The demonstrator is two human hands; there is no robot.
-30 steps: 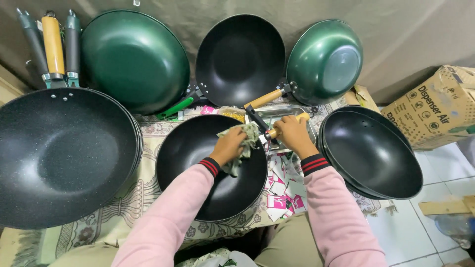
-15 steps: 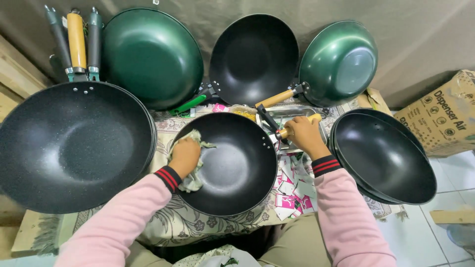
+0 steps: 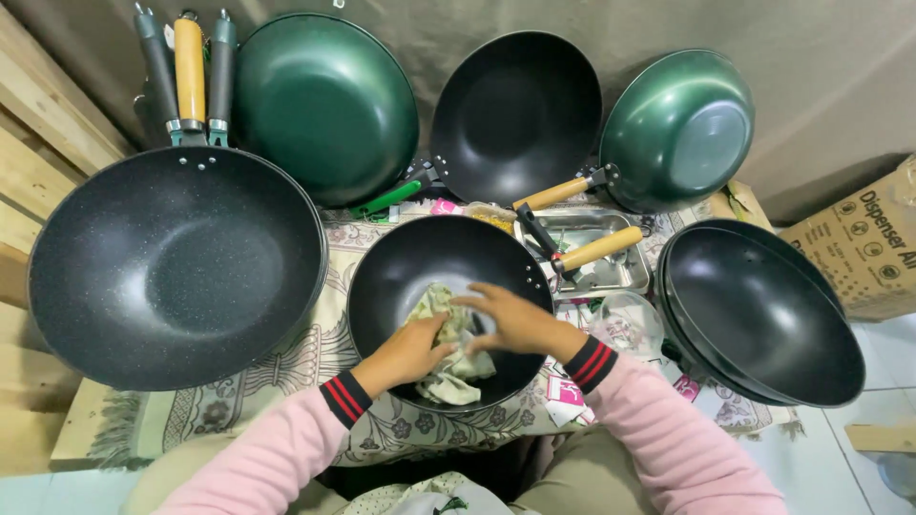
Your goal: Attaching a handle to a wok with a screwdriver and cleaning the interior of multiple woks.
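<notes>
Our left hand (image 3: pixel 408 353) grips crumpled cloth (image 3: pixel 448 358) inside black wok (image 3: pixel 401 272); our right hand (image 3: pixel 515 322) flat, open on cloth. Brown cardboard box (image 3: pixel 873 243) far right; pink-white packet (image 3: pixel 565 396) under wok.

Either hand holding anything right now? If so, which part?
Both hands, left hand and right hand, rest on a crumpled cloth inside the black wok, pressing its middle; an actual grip cannot be told.

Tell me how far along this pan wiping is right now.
Done: nothing in the picture shows any pan finished. In hand: both the left hand and the right hand press a crumpled cloth into the bowl of the small black wok. Left: the large speckled wok, the stacked black pans and the green and black pans propped against the wall sit untouched; whether they were wiped cannot be told.
</notes>
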